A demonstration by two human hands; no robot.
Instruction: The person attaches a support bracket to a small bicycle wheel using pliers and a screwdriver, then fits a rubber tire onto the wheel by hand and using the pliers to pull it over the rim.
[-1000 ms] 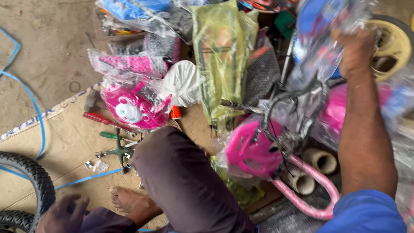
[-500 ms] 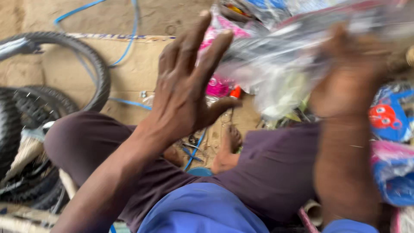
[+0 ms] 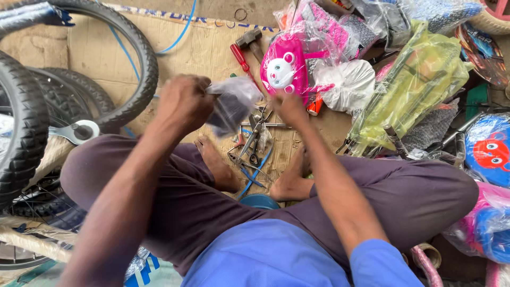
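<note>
above the tools (image 3: 254,139), both hands gripping a crumpled clear plastic bag (image 3: 234,104) with dark contents

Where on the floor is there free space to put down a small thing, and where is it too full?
Bare cardboard lies between the tyre and the red screwdriver, above the left hand. A smaller bare strip shows near the hammer. It is crowded between the feet, where pliers and small tools lie, and right of the right hand, where wrapped parts pile up.

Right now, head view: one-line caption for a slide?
Seated person's left hand and right hand grip a small clear plastic bag above scattered hand tools on cardboard.
</note>
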